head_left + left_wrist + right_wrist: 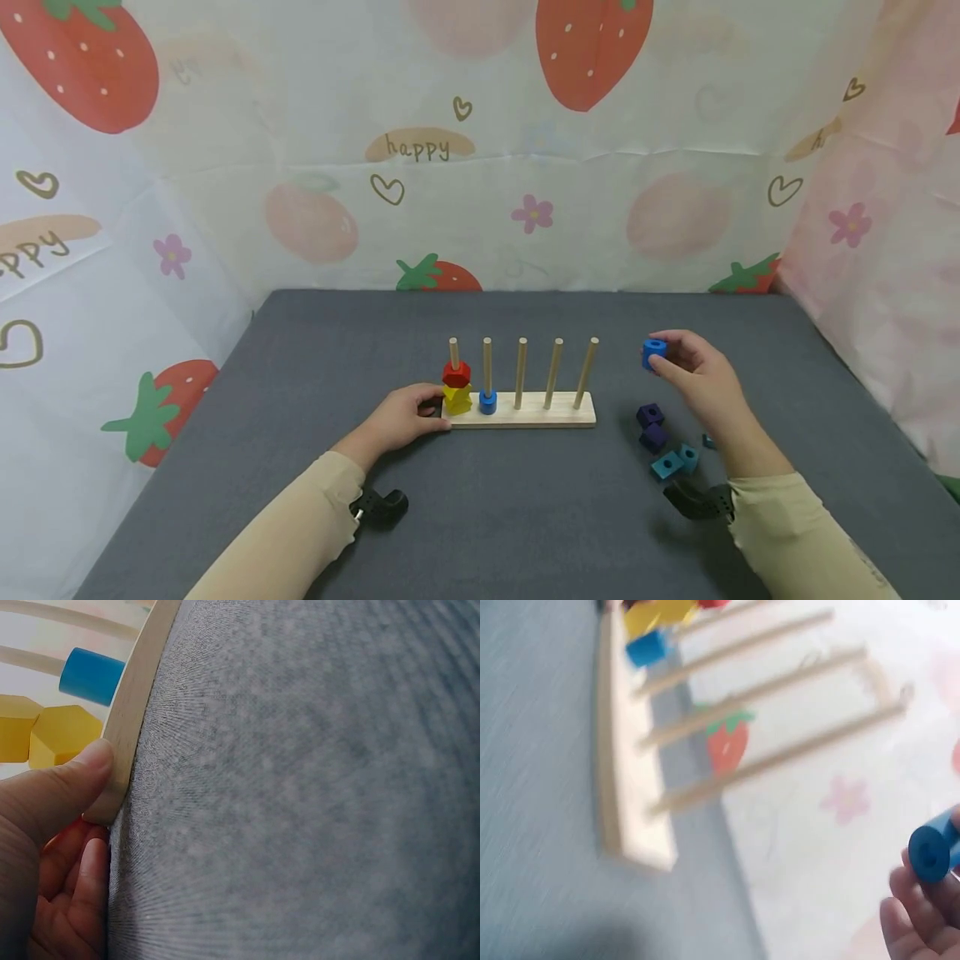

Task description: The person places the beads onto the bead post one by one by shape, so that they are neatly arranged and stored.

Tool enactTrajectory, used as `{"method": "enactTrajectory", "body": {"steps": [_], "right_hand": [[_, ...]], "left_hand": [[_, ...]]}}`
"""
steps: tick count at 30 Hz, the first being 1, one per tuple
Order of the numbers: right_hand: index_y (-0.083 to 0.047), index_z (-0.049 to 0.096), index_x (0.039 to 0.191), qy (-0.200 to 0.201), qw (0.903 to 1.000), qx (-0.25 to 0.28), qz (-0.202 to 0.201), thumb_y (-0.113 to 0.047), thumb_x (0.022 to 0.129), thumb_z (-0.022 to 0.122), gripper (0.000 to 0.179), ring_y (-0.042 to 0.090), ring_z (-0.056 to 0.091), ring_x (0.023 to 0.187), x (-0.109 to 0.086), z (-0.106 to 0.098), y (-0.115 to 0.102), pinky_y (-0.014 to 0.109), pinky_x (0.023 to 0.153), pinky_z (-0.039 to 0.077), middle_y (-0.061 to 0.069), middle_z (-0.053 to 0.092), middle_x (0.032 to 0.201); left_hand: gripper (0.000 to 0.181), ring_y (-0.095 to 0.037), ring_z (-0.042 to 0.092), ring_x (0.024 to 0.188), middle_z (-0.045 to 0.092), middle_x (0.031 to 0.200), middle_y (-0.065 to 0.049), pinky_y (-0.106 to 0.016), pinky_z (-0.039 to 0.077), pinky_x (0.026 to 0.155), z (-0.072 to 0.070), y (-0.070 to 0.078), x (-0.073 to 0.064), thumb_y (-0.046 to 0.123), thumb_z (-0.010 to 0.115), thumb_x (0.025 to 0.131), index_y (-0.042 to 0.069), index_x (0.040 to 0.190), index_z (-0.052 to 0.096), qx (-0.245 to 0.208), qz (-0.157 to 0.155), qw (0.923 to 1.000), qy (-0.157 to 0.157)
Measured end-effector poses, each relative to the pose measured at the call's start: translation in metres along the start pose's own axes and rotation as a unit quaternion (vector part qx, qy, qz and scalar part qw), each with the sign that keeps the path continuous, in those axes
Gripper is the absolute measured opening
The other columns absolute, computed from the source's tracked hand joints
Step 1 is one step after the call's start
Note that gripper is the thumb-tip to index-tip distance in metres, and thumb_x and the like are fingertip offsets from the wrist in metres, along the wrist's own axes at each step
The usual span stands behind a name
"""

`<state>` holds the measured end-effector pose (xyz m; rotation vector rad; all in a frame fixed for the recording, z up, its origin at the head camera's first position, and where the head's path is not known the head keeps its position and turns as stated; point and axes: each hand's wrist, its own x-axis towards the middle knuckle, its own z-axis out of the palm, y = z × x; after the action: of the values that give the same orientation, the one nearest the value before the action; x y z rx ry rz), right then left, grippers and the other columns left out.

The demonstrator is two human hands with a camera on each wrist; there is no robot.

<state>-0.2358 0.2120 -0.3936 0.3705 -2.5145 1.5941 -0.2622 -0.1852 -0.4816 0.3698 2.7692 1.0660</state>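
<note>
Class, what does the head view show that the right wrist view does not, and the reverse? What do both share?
Only the head view: purple blocks, teal blocks and sleeves.

Only the right wrist view: the underside of the held blue bead.

Both: the right hand, wooden stand, pegs, yellow beads, at least part of the red bead, and the lower blue bead on its peg.
</note>
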Motion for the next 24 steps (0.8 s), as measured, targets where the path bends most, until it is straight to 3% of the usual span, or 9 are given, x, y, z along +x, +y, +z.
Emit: {"method": "enactTrajectory", "body": {"steps": [6, 12, 17, 24], "right_hand": [[-0.003, 0.052, 0.119, 0.024, 0.9991, 0.022, -0.027, -0.024, 0.089, 0.06, 0.037, 0.008, 0.057, 0.092, 0.014, 0.017, -0.035, 0.014, 0.078, 0.048, 0.002, 0.06, 0.106], [-0.001, 0.054, 0.116, 0.007, 0.9962, 0.064, -0.058, -0.016, 0.087, 0.063, 0.034, 0.012, 0.057, 0.087, 0.026, 0.04, -0.063, 0.018, 0.075, 0.05, 0.007, 0.057, 0.101], [-0.001, 0.054, 0.116, -0.01, 0.9949, 0.084, -0.055, -0.012, 0.085, 0.065, 0.034, 0.015, 0.058, 0.088, 0.034, 0.061, -0.076, 0.02, 0.076, 0.05, 0.012, 0.056, 0.103], [-0.007, 0.056, 0.116, -0.032, 0.9949, 0.08, -0.052, -0.014, 0.084, 0.066, 0.034, 0.019, 0.059, 0.091, 0.037, 0.09, -0.092, 0.028, 0.08, 0.051, 0.01, 0.059, 0.105]], "left_hand": [[0.049, -0.013, 0.054, 0.107, 0.057, 0.119, 0.001, -0.03, 0.047, 0.09, 0.001, 0.0, 0.001, 0.028, 0.075, 0.076, 0.016, 0.121, 0.059, -0.001, -0.001, 1.0, 0.002], [0.049, -0.013, 0.054, 0.106, 0.057, 0.119, 0.001, -0.031, 0.047, 0.091, -0.001, 0.002, 0.0, 0.027, 0.075, 0.075, 0.016, 0.121, 0.059, -0.008, -0.002, 1.0, 0.003], [0.048, -0.012, 0.054, 0.105, 0.058, 0.118, 0.001, -0.032, 0.047, 0.091, -0.001, 0.001, 0.0, 0.027, 0.075, 0.076, 0.017, 0.12, 0.06, -0.01, 0.001, 0.9999, 0.002], [0.048, -0.013, 0.054, 0.105, 0.057, 0.118, 0.0, -0.032, 0.047, 0.091, -0.001, 0.001, 0.0, 0.027, 0.075, 0.076, 0.016, 0.12, 0.06, -0.011, 0.005, 0.9999, 0.002]]}}
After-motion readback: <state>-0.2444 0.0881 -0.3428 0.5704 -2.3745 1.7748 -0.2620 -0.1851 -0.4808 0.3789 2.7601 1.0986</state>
